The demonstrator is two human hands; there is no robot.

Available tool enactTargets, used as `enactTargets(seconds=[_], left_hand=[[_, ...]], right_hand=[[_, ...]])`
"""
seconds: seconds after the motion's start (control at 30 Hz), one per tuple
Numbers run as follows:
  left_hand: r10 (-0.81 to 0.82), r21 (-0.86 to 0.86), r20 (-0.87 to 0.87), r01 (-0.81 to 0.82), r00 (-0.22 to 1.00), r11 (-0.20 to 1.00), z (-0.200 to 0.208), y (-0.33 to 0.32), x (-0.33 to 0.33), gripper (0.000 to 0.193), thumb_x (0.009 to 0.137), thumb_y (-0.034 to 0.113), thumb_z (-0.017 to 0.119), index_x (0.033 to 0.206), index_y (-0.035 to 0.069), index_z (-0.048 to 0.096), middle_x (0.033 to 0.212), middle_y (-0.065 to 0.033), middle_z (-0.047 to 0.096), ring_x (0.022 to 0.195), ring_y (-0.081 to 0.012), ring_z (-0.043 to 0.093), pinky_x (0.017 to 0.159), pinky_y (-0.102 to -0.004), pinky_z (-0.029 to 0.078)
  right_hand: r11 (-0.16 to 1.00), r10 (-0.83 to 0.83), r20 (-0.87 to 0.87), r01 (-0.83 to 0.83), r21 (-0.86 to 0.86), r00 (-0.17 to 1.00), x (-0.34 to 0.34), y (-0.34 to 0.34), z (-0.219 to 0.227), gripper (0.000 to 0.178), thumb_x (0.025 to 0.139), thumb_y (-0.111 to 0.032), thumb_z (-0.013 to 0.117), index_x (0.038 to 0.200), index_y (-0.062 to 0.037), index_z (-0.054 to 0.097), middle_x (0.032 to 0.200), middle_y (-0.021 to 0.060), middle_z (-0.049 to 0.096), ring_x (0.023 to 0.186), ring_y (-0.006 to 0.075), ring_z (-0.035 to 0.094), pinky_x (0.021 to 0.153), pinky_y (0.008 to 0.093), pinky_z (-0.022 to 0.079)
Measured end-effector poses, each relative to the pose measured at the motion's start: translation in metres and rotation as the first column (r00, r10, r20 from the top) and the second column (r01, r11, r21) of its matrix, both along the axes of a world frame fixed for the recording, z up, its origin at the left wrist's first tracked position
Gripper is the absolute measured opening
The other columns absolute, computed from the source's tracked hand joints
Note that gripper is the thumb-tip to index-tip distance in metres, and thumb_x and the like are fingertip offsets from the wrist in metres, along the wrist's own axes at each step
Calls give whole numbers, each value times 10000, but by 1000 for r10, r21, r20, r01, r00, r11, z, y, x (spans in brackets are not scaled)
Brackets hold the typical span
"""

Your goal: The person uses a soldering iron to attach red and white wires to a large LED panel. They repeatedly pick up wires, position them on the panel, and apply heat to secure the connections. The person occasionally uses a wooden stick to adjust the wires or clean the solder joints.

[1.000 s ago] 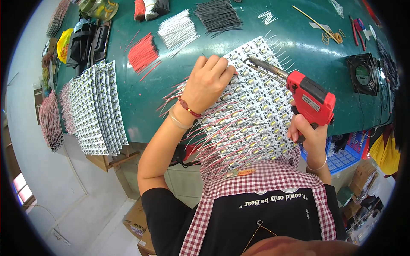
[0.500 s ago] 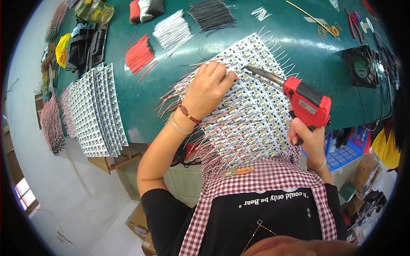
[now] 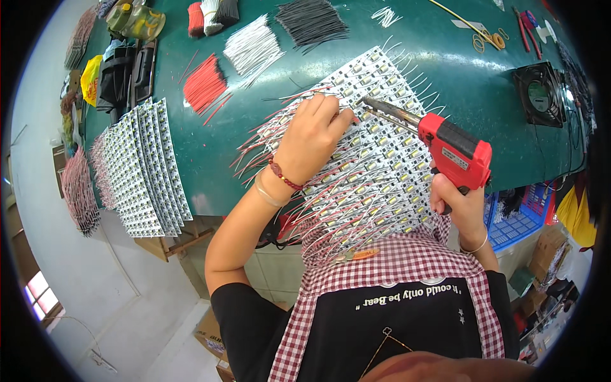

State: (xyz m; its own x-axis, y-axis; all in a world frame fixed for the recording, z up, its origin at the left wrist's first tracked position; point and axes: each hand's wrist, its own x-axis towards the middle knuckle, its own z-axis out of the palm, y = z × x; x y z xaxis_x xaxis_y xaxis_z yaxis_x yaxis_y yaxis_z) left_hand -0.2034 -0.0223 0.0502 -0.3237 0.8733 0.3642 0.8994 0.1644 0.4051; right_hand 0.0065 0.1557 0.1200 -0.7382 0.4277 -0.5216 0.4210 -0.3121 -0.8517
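Note:
My right hand [image 3: 459, 207] is wrapped round the grip of a red and black soldering gun [image 3: 457, 153]. Its long metal tip reaches left over a sheet of white circuit boards [image 3: 398, 149], ending just beyond my left fingertips. My left hand [image 3: 315, 130] rests on the sheet in a pinch, and a bit of red wire [image 3: 354, 119] shows at its fingertips. Thin red and white wires fan out from the sheet's left side, while pale wires stick out along its upper right edge. The sheet's near end lies against my checked apron.
Bundles of red wires [image 3: 205, 88], white wires [image 3: 253, 49] and black wires [image 3: 310, 24] lie on the green table [image 3: 458, 83]. More wired boards [image 3: 143, 169] overhang its left edge. A small fan [image 3: 540, 95] stands at right, near red-handled pliers [image 3: 527, 32]. Below sits a blue crate [image 3: 515, 226].
The whole view has shifted very slightly. Both hands and the soldering gun keep almost the same place over the boards.

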Motion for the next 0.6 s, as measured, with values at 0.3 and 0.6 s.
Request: enactTargets(seconds=[0.3,0.6], left_hand=[[10,-27,92,-8,996,1000,-5,-3,-3,209,724,0,596,928,7,639,832,-93,476,817,-256,500,747,-357,428],[-12,-70,-95,5,995,998,9,0,-4,241,686,-28,607,919,21,648,796,-77,470,778,-248,502,724,-357,434]], right_hand=[[1000,-2,-29,2,-6,1000,2,2,-1,107,869,-57,665,913,-8,581,620,20,569,469,81,528,421,228,403],[1000,-25,-47,24,-16,999,1,3,2,92,869,-60,660,892,-11,586,622,22,573,465,83,527,418,228,402]])
